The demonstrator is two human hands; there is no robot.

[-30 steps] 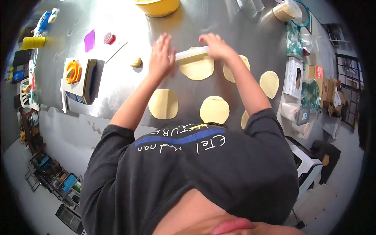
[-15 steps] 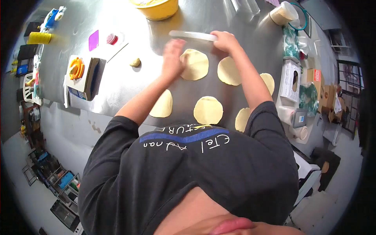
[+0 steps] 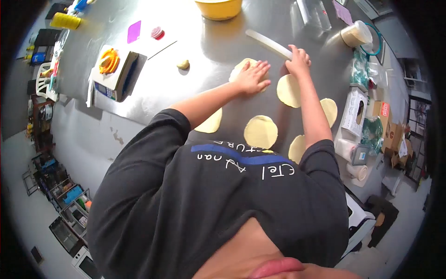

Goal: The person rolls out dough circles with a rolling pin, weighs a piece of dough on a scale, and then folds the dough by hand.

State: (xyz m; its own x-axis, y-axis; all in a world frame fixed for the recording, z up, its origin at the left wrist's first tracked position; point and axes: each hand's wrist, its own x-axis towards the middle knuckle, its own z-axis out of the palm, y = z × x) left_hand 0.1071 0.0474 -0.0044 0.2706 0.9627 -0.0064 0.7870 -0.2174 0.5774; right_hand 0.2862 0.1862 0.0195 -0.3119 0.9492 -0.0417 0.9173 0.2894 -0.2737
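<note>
My left hand (image 3: 252, 78) lies with its fingers spread on a flat round of dough (image 3: 239, 69), covering much of it. Held in my right hand (image 3: 298, 62) is one end of a white rolling pin (image 3: 268, 43), which slants up and left above the table. Just below my right hand is another dough round (image 3: 288, 91). Nearer my body lie a round (image 3: 261, 132) at the centre, one (image 3: 210, 122) partly behind my left forearm, and one (image 3: 296, 149) partly hidden by my right sleeve. Another (image 3: 329, 112) sits right of my right forearm.
The metal table (image 3: 153, 93) bears a small dough lump (image 3: 183, 64), a scale (image 3: 114, 76) with an orange item (image 3: 109, 61), a purple square (image 3: 134, 32) and a red-lidded item (image 3: 157, 33). A yellow bowl (image 3: 219, 9) stands at the back, a tub (image 3: 356, 34) and boxes (image 3: 354, 109) at right.
My left hand has come down flat onto the dough round. The rolling pin has tilted, its free end now away from my left hand. The whole view has shifted.
</note>
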